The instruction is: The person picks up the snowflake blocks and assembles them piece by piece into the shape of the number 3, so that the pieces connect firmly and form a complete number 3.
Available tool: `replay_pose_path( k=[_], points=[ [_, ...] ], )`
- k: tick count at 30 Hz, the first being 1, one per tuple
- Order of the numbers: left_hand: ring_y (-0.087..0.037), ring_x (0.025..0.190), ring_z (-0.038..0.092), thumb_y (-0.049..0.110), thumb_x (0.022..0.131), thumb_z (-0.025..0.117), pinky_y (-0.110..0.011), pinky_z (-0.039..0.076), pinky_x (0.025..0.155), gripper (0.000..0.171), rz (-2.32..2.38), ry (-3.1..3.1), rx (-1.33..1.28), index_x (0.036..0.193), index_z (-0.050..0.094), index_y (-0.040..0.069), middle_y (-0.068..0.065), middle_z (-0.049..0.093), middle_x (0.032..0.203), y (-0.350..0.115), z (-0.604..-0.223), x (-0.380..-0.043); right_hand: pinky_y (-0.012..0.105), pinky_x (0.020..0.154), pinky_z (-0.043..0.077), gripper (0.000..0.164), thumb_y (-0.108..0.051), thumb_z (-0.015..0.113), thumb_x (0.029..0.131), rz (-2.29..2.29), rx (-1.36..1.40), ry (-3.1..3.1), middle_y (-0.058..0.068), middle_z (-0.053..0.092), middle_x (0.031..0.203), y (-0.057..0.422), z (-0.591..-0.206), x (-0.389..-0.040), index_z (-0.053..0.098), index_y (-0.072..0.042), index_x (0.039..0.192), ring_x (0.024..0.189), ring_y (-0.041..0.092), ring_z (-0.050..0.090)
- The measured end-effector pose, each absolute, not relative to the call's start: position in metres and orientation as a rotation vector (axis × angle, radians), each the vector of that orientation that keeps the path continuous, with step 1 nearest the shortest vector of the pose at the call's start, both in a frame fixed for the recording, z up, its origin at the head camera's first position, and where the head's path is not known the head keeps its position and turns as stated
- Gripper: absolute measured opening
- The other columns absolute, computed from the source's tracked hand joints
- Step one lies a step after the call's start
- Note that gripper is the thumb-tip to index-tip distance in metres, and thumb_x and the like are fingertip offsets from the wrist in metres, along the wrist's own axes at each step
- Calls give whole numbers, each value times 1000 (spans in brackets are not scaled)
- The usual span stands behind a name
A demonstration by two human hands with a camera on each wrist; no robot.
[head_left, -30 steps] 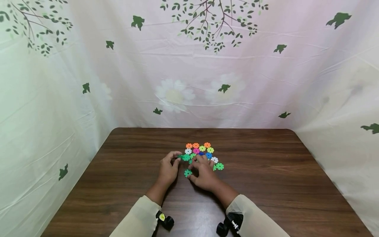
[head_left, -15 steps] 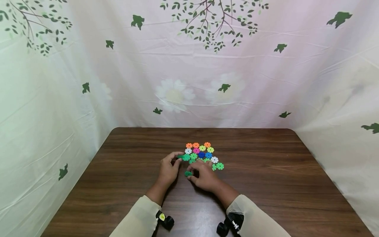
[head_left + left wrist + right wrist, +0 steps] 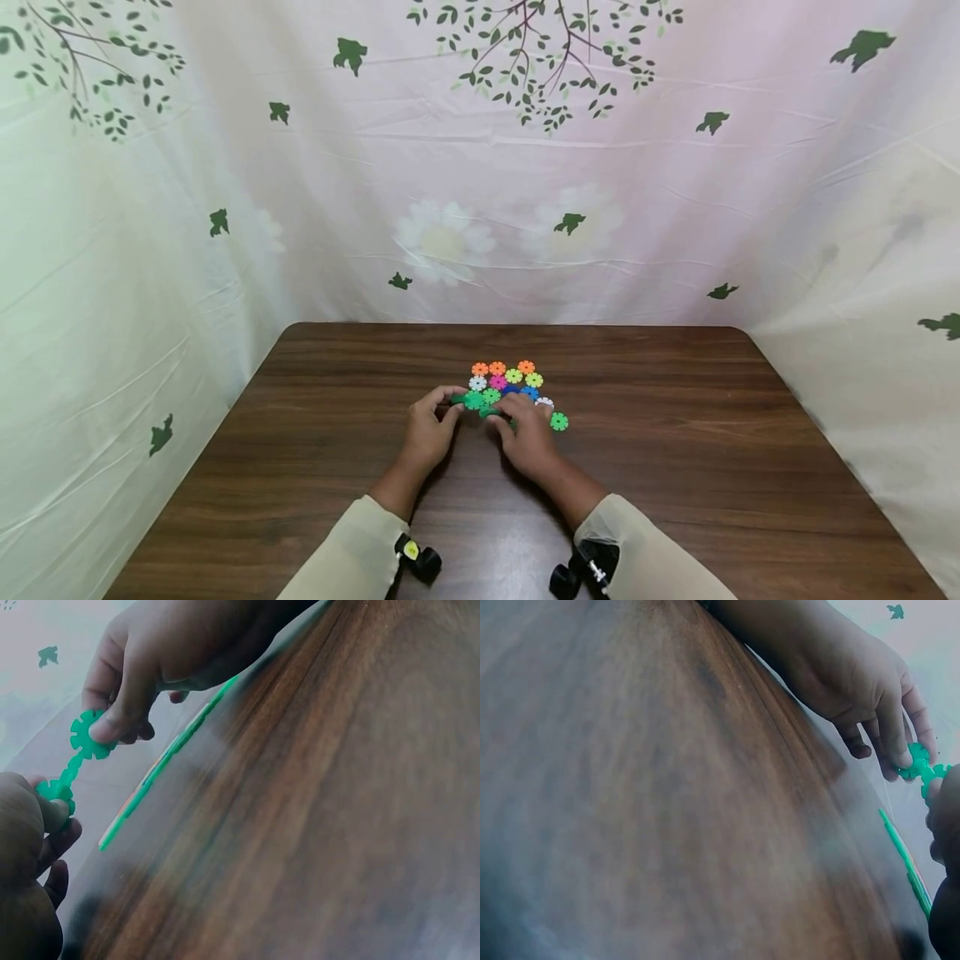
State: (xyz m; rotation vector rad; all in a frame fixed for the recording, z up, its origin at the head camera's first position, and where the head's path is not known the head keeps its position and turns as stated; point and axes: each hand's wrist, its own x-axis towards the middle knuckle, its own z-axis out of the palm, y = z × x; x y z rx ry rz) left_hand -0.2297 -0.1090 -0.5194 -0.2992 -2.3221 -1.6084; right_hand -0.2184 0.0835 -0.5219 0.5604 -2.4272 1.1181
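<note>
In the head view my left hand (image 3: 431, 429) pinches a dark green snowflake disc (image 3: 460, 400) between thumb and index finger. A second green snowflake disc (image 3: 474, 401) shows joined to it. My right hand (image 3: 527, 435) holds another green disc (image 3: 488, 412) close against these. In the left wrist view, slotted green pieces bridge the two hands: one disc (image 3: 91, 735) at the right hand's thumb and one (image 3: 57, 796) at the left hand's thumb, with an edge-on piece (image 3: 71, 771) between. The right wrist view shows green discs (image 3: 919, 759) between both hands; fingers partly hide them.
Loose snowflake discs lie flat beyond the hands, among them orange (image 3: 497, 367), yellow (image 3: 533, 380), pink (image 3: 497, 382), white (image 3: 477, 383) and blue (image 3: 531, 392) ones. A green disc (image 3: 558, 422) lies right of my right hand. The wooden table (image 3: 675, 467) meets a printed curtain (image 3: 480, 167).
My right hand has carried its green disc up and forward from nearer the table front to the pieces at my left hand. The disc turned edge-on on the way. The left hand barely moved.
</note>
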Motion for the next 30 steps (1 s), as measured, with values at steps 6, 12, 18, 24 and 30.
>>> replay_pose_path(
  k=[6,12,18,24,30],
  points=[
    [-25,99,75,-3,101,73,-25,58,83,20,-1624,-2324,-304,116,80,7,-13,82,117,-110,-520,-230,56,96,31,5,-10,75,101,1144,499,-2431,5,77,101,84,-522,-220,78,-10,97,102,29,70],
    [-25,97,75,-3,101,74,-25,58,81,18,-1604,-2331,-325,115,81,7,-14,82,116,-110,-520,-230,51,93,28,5,-5,77,98,1141,435,-2388,6,77,98,84,-522,-219,77,-9,96,100,29,69],
    [-20,93,75,-1,101,75,-25,59,79,18,-1572,-2352,-350,115,81,9,-11,83,116,-110,-519,-230,53,93,25,6,-10,74,101,1144,396,-2397,9,78,99,84,-518,-220,77,-6,98,103,31,68],
    [-22,96,75,-1,101,75,-26,59,81,18,-1584,-2356,-360,114,81,9,-11,83,117,-111,-518,-230,51,90,25,4,-7,77,98,1105,383,-2394,7,78,100,84,-521,-220,78,-4,100,102,31,68],
    [-21,95,75,-1,101,74,-25,59,80,19,-1580,-2367,-382,115,81,9,-11,83,116,-110,-518,-229,50,90,26,4,-8,78,97,1091,352,-2419,6,79,102,84,-523,-220,78,-7,100,104,30,67]
  ],
)
